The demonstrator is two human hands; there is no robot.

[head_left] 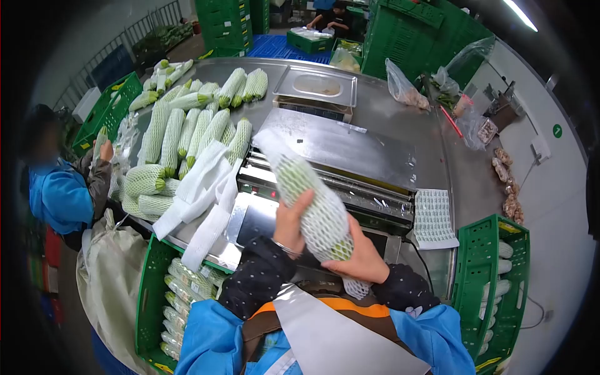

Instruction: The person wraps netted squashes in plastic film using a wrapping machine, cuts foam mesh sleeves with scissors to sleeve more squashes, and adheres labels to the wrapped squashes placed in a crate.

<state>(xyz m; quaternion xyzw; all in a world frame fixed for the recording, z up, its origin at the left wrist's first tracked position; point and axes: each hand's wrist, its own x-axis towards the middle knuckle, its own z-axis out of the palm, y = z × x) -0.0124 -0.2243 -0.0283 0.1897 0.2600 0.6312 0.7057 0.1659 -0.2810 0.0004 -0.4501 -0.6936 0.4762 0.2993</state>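
Fingers (355,230) half-curled; left hand (289,226), right hand (364,259) clasp netted vegetable (319,209).

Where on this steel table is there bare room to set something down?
There is bare table between the weighing scale and the plastic bag to its right. The flat metal plate before the scale is also largely bare. The left side is crowded with foam-netted squash and white foam sleeves.

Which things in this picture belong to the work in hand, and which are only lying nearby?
Likely for the work:
foam-netted green vegetable, held by the left hand and right hand
piled netted vegetables
flat white foam nets
metal-topped machine
sticker sheet

Apparently just lying about:
red stick
filled clear plastic bag
brown knobbly bundle
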